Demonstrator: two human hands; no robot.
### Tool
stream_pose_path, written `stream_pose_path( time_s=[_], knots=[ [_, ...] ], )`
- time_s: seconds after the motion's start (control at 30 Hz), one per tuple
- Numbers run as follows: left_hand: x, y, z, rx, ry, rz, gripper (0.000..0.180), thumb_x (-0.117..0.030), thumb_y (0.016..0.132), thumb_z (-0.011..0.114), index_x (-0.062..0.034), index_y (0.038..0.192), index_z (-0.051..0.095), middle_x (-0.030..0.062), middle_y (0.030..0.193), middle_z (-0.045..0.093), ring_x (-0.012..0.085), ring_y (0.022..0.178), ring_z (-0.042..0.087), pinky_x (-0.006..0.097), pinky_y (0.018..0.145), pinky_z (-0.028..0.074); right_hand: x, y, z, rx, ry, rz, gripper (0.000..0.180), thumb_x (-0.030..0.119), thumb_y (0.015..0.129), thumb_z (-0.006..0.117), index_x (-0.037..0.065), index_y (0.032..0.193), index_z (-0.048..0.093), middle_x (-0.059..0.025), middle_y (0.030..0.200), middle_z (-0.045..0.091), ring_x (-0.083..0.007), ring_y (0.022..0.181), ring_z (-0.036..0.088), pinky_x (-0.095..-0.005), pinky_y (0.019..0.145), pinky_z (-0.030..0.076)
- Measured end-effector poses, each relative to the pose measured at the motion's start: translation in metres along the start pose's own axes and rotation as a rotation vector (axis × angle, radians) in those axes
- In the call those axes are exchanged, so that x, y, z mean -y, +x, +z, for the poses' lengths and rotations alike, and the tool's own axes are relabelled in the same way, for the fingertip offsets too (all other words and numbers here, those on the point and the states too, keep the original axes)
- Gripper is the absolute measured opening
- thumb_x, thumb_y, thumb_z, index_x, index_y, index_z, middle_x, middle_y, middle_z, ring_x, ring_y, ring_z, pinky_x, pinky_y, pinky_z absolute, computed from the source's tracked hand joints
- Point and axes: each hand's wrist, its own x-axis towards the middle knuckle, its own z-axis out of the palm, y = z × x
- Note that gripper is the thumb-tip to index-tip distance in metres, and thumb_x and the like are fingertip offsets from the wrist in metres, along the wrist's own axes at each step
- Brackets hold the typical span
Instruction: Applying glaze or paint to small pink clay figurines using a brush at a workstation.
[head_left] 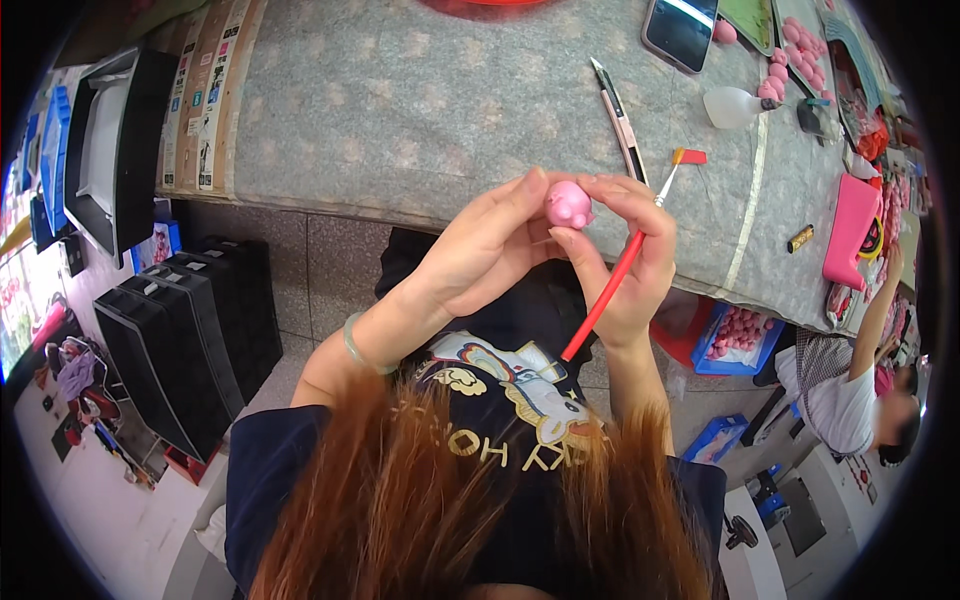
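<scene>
Above my lap, at the table's near edge, both hands meet around a small, round pink figurine (568,203) with little bumps on it. My left hand (480,245) supports it from the left, thumb and fingertips against its side. The thumb and fingers of my right hand (640,265) pinch it from the right. A paintbrush (612,293) with a red handle also rests in my right hand, slanting between thumb and forefinger. Its yellow and red tip points away over the table. Just beyond my fingers lies a utility knife (618,118). Part of the figurine is hidden by the fingers.
The table (400,110) has a grey cloth cover. Toward the right are a phone (680,32), a clear bottle (735,106), pink balls (800,50) and a pink tape dispenser (850,235). A blue bin (712,340) of pink pieces, black cases (190,340) and another person (835,400) are nearby.
</scene>
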Motion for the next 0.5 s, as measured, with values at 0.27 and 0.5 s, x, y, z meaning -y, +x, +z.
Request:
stream_pose_path(
  time_s=[0.27, 0.5],
  knots=[
    [-0.0017, -0.0004, 0.0013, 0.105, -0.17, -0.116, 0.044, -0.036, 0.09, 0.038, -0.001, 0.115, 0.042, 0.0135, 0.109, 0.051, 0.0194, 0.099, 0.05, 0.037, 0.089, 0.037, 0.0001, 0.0039, 0.001, -0.086, 0.018, -0.036, 0.043, 0.003, 0.062, 0.073, 0.002, 0.097, 0.047, -0.0122, 0.094, 0.057, -0.0257, 0.093, 0.053, -0.0337, 0.079, 0.044],
    [-0.0025, 0.0023, 0.0007, 0.167, -0.257, -0.159, 0.045, -0.033, 0.089, 0.038, -0.002, 0.122, 0.035, 0.014, 0.119, 0.045, 0.0225, 0.105, 0.047, 0.04, 0.092, 0.035, -0.0014, 0.0051, 0.0, -0.112, 0.028, -0.114, 0.041, -0.001, 0.064, 0.07, 0.003, 0.097, 0.045, -0.0124, 0.094, 0.056, -0.0266, 0.092, 0.052, -0.0359, 0.079, 0.044]
  ],
)
